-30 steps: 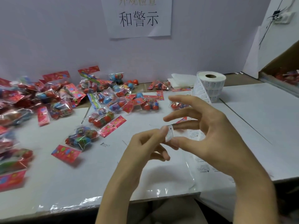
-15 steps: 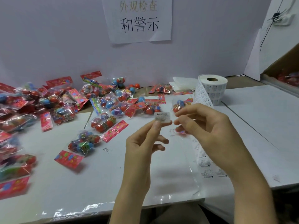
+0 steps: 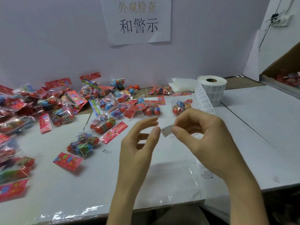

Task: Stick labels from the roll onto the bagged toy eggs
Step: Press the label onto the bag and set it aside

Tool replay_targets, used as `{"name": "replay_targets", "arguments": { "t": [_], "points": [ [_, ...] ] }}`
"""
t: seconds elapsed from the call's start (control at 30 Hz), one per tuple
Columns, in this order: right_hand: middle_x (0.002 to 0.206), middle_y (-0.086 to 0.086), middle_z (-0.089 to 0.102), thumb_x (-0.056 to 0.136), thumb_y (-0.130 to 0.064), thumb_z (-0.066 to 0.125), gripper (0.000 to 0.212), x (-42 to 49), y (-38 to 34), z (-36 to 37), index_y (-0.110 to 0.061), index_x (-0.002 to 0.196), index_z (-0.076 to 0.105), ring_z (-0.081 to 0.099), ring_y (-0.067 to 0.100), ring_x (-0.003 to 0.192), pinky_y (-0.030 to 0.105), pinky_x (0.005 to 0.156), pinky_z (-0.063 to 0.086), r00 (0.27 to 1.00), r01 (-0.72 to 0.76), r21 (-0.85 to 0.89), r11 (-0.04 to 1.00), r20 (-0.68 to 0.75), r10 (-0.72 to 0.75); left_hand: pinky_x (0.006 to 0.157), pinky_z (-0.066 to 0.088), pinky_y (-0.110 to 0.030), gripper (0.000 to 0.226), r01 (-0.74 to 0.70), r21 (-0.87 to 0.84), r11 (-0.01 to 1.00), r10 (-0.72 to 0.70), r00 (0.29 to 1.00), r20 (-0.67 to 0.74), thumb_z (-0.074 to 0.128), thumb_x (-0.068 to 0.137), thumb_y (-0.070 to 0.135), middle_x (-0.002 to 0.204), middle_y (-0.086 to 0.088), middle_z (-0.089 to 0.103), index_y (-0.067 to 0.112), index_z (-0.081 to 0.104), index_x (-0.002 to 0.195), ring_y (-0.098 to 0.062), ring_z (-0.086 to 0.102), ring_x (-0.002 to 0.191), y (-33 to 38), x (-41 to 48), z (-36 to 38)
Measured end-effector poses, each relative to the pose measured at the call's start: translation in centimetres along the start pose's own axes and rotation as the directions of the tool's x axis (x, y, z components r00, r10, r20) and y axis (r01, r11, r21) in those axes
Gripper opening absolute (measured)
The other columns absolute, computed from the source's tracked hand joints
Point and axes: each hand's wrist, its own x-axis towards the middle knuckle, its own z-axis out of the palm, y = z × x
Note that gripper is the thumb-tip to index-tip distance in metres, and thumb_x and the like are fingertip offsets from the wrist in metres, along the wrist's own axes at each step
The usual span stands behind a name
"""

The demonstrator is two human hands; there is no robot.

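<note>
A small white label [image 3: 166, 131] is pinched between the thumb and forefinger of my right hand [image 3: 206, 137], above the middle of the table. My left hand [image 3: 138, 143] hovers just left of it with its fingers loosely spread; its thumb tip is at the label's left edge. The label roll [image 3: 211, 90] stands at the back right, and its strip [image 3: 203, 103] trails forward under my right hand. Bagged toy eggs lie ahead and to the left, the closest being one bag [image 3: 83, 146], a second bag [image 3: 103, 125] and a third bag [image 3: 180, 108].
A heap of several more egg bags [image 3: 48, 103] with red header cards fills the left side of the white table [image 3: 259, 127]. A paper sign [image 3: 138, 20] hangs on the back wall. An open cardboard box [image 3: 285, 73] stands at the far right.
The label was held up at my left fingertips; now my right hand pinches it and my left fingers have spread open. Both hands have dropped slightly.
</note>
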Motion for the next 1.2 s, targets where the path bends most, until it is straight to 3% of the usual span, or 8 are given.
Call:
{"name": "replay_targets", "arguments": {
  "t": [0.13, 0.23, 0.3, 0.4, 0.6, 0.83, 1.07, 1.2],
  "points": [
    [0.076, -0.013, 0.071, 0.087, -0.011, 0.075, 0.017, -0.2, -0.1, 0.0, -0.026, 0.079, 0.069, 0.070, 0.007, 0.079, 0.020, 0.075, 0.055, 0.997, -0.013, -0.066, 0.998, 0.081, 0.019, 0.076, 0.056, -0.018, 0.020, -0.140, 0.132, 0.981, 0.130, 0.988, 0.083, 0.077, 0.085, 0.043, 0.101, 0.020, 0.075, 0.029, 0.078, 0.100, -0.010, 0.070, 0.099, -0.2, -0.2, -1.0],
    [0.082, -0.014, 0.072, 0.088, -0.016, 0.074, 0.015, -0.2, 0.0, 0.2, -0.030, 0.085, 0.070, 0.070, 0.007, 0.080, 0.025, 0.077, 0.057, 0.998, -0.017, -0.085, 0.996, 0.058, 0.022, 0.077, 0.057, -0.021, 0.009, -0.137, 0.092, 0.986, 0.130, 0.989, 0.075, 0.078, 0.084, 0.026, 0.094, 0.015, 0.076, 0.025, 0.081, 0.093, -0.014, 0.071, 0.097, -0.6, -0.2, -0.9],
    [0.093, -0.017, 0.071, 0.089, -0.023, 0.075, 0.022, -0.1, 0.0, 0.5, -0.037, 0.105, 0.069, 0.070, 0.007, 0.082, 0.023, 0.078, 0.057, 1.000, -0.029, -0.059, 0.998, -0.007, 0.028, 0.079, 0.057, -0.021, 0.014, -0.101, 0.008, 0.995, 0.100, 0.994, 0.038, 0.079, 0.085, 0.015, 0.092, 0.011, 0.077, 0.028, 0.081, 0.091, -0.016, 0.072, 0.095, -0.7, -0.3, -0.6],
    [0.104, -0.018, 0.070, 0.089, -0.028, 0.074, 0.048, 0.1, 0.2, 0.7, -0.042, 0.132, 0.057, 0.070, 0.008, 0.085, 0.019, 0.080, 0.057, 0.994, -0.071, 0.036, 0.997, -0.077, 0.074, 0.076, 0.057, -0.022, 0.012, -0.009, -0.169, 0.986, 0.012, 1.000, 0.022, 0.082, 0.080, 0.028, 0.092, 0.006, 0.079, 0.031, 0.083, 0.092, -0.017, 0.072, 0.091, -0.3, -0.4, 0.1],
    [0.090, -0.017, 0.075, 0.090, -0.031, 0.072, 0.008, 0.2, 0.4, 0.7, -0.033, 0.097, 0.074, 0.074, 0.008, 0.084, 0.030, 0.079, 0.062, 0.991, -0.103, 0.106, 0.989, -0.080, 0.112, 0.072, 0.059, -0.023, 0.028, 0.070, -0.285, 0.956, -0.057, 0.997, 0.056, 0.075, 0.078, 0.031, 0.100, 0.005, 0.080, 0.043, 0.080, 0.103, -0.017, 0.075, 0.088, 0.0, -0.6, 0.9],
    [0.080, -0.015, 0.074, 0.087, -0.020, 0.079, 0.009, 0.3, 0.5, 1.0, -0.028, 0.087, 0.075, 0.074, 0.010, 0.079, 0.033, 0.074, 0.062, 0.982, -0.061, 0.117, 0.991, -0.170, 0.081, 0.073, 0.058, -0.022, 0.031, 0.106, -0.279, 0.954, -0.073, 0.989, 0.129, 0.076, 0.083, 0.032, 0.106, 0.006, 0.080, 0.050, 0.077, 0.108, -0.017, 0.074, 0.089, 0.2, -0.8, 1.1],
    [0.088, -0.015, 0.075, 0.084, -0.032, 0.079, 0.010, 0.4, 0.8, 1.3, -0.030, 0.094, 0.077, 0.072, 0.011, 0.081, 0.030, 0.071, 0.062, 0.962, -0.075, 0.160, 0.984, -0.249, 0.113, 0.077, 0.058, -0.025, 0.041, 0.090, -0.275, 0.957, -0.039, 0.982, 0.186, 0.076, 0.079, 0.041, 0.112, 0.005, 0.078, 0.055, 0.072, 0.118, -0.017, 0.072, 0.088, 0.2, -1.0, 1.2],
    [0.083, -0.012, 0.075, 0.086, -0.026, 0.079, 0.004, 0.5, 0.8, 1.3, -0.026, 0.090, 0.077, 0.072, 0.012, 0.077, 0.024, 0.069, 0.059, 0.969, -0.053, 0.198, 0.979, -0.227, 0.099, 0.076, 0.059, -0.026, 0.039, 0.105, -0.269, 0.958, -0.057, 0.982, 0.178, 0.072, 0.085, 0.032, 0.112, 0.006, 0.078, 0.058, 0.072, 0.115, -0.017, 0.073, 0.087, 0.0, -0.9, 1.3]
  ]
}}
